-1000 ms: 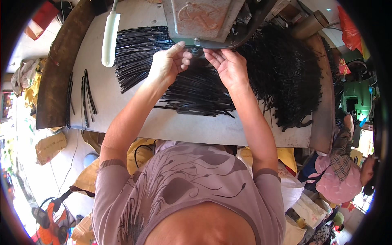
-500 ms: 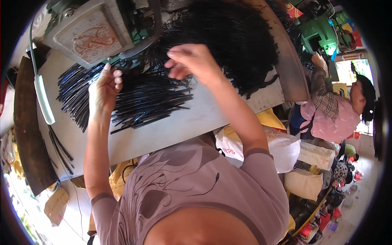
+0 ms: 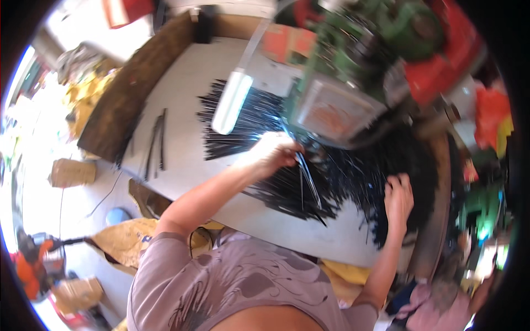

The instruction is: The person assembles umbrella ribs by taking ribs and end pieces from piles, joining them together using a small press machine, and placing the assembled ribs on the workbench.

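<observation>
My left hand (image 3: 274, 151) is closed in a pinch on a few thin black strips (image 3: 310, 179), close under the pale front plate of a green machine (image 3: 338, 110). The strips stick out from the fingers toward me, slightly tilted. On the right my right hand (image 3: 398, 201) rests on a big tangled heap of black strips (image 3: 417, 160). Its fingers are bent down into the heap, and what they pinch, if anything, is hidden. Straighter black strips (image 3: 232, 144) lie in a layer left of the machine, with more beneath my left hand.
A white tube lamp (image 3: 232, 105) hangs over the pale tabletop (image 3: 182, 99). Brown raised boards (image 3: 118, 110) edge the table. A few loose strips (image 3: 157, 143) lie at its left. Cardboard boxes (image 3: 73, 172) stand on the floor. At lower right sits a co-worker in pink (image 3: 441, 306).
The view has swung left, so the machine and table appear further right. My right hand has moved from beside the machine to the heap. The left hand stays near the machine, with strips now showing.
</observation>
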The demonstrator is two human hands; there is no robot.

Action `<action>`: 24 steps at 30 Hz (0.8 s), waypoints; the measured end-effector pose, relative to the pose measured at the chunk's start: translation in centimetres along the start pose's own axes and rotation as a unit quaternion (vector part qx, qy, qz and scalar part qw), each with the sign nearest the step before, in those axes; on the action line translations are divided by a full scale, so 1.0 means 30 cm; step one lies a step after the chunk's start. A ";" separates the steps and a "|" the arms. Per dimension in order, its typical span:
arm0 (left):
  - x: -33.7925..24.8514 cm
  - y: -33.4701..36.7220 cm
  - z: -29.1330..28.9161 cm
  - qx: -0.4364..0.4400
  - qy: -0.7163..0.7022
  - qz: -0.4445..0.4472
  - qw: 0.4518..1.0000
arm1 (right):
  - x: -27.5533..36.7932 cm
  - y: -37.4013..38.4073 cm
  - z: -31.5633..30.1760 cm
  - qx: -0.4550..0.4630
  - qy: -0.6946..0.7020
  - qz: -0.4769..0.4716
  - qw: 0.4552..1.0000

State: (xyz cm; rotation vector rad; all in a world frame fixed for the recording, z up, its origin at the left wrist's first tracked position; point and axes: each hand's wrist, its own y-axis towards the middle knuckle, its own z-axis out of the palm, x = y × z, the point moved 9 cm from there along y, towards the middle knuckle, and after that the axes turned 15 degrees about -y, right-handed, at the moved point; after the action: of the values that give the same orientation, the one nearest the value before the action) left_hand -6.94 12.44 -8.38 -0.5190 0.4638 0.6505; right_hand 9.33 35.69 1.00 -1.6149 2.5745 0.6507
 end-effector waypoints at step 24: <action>-0.079 -0.089 -0.030 -0.035 0.185 0.043 0.981 | 0.621 0.103 0.135 0.291 0.685 0.007 0.668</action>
State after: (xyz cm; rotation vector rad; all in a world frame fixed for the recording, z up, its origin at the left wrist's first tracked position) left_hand -7.03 9.06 -6.96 -0.6940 0.8203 0.6555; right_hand -2.67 22.42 -6.26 -2.0893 2.7395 -1.9906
